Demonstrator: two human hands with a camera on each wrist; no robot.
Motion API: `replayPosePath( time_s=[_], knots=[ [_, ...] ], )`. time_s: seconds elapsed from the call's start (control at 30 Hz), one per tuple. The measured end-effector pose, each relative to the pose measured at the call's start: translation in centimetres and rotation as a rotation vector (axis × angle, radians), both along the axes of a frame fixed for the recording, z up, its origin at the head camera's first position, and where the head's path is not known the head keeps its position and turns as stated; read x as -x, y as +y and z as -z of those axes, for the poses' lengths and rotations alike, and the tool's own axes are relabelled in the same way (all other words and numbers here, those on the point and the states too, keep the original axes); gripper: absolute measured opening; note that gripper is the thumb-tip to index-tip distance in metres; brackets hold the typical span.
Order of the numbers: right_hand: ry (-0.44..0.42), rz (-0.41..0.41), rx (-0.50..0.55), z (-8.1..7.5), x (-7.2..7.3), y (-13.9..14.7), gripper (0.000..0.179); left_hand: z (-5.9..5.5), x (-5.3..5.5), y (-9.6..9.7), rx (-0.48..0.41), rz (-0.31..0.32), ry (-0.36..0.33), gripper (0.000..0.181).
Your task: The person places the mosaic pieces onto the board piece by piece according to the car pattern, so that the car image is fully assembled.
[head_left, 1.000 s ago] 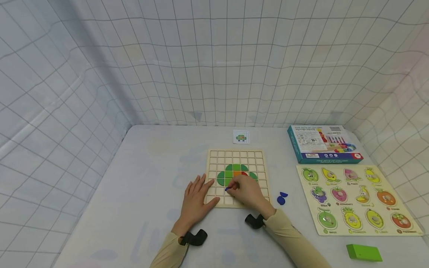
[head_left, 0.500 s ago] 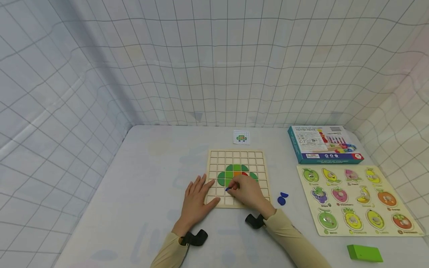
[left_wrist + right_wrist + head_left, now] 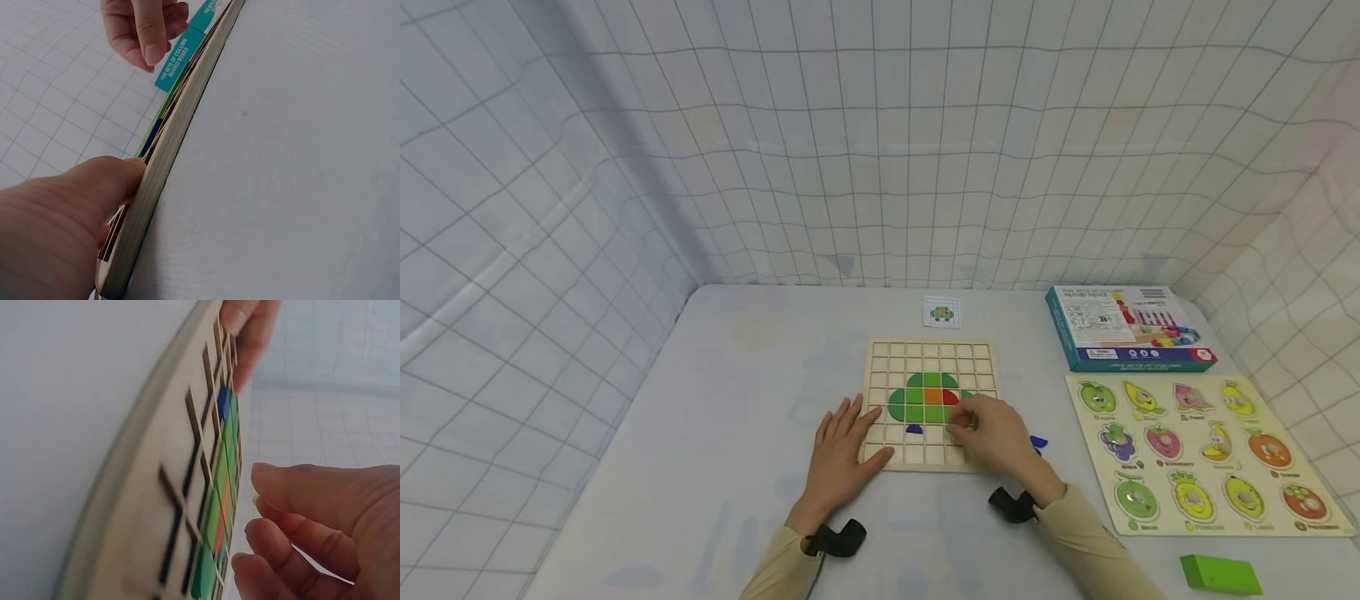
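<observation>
My left hand lies with fingers spread along the left edge of a wooden grid board. Its thumb rests over the board's edge in the left wrist view. On the grid, green tiles, an orange square and a red quarter-round tile form a rounded shape. A blue half-round tile sits in a cell just below the green ones. My right hand hovers over the board's right side, fingers loosely bent and nothing between them. It hides some right-hand cells.
Right of the board lie loose blue pieces, partly behind my right hand. A small pattern card is beyond the board. Farther right are a boxed toy set, a fruit puzzle board and a green block.
My right hand has let go of the blue half-round tile, which now lies in its cell, and moved right. The left hand stays on the board's edge.
</observation>
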State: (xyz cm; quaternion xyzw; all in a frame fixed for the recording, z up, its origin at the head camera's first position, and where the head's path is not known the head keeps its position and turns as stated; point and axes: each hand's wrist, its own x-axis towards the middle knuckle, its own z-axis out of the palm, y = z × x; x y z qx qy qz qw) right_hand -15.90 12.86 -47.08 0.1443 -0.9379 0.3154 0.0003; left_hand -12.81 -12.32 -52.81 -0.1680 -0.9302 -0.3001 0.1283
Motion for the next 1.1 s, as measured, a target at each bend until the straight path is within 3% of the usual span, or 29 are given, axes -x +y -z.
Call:
replayPosePath(
  time_s=[0.5, 0.67, 0.93, 1.1],
  knots=[
    [-0.036, 0.103, -0.044, -0.3, -1.7, 9.3, 0.014, 0.1, 0.2, 0.2, 0.003, -0.005, -0.016, 0.061],
    [-0.043, 0.109, -0.019, 0.4, -2.3, 9.9, 0.017, 0.1, 0.1, -0.2, 0.010, -0.022, -0.038, 0.062],
    [-0.095, 0.117, 0.035, 0.8, -2.5, 9.9, 0.020, 0.5, 0.3, -0.3, 0.029, -0.027, -0.005, 0.061],
    [-0.105, 0.140, 0.016, 1.0, -2.4, 10.1, 0.018, 0.5, 0.2, 0.1, 0.024, -0.032, -0.005, 0.061]
  ],
)
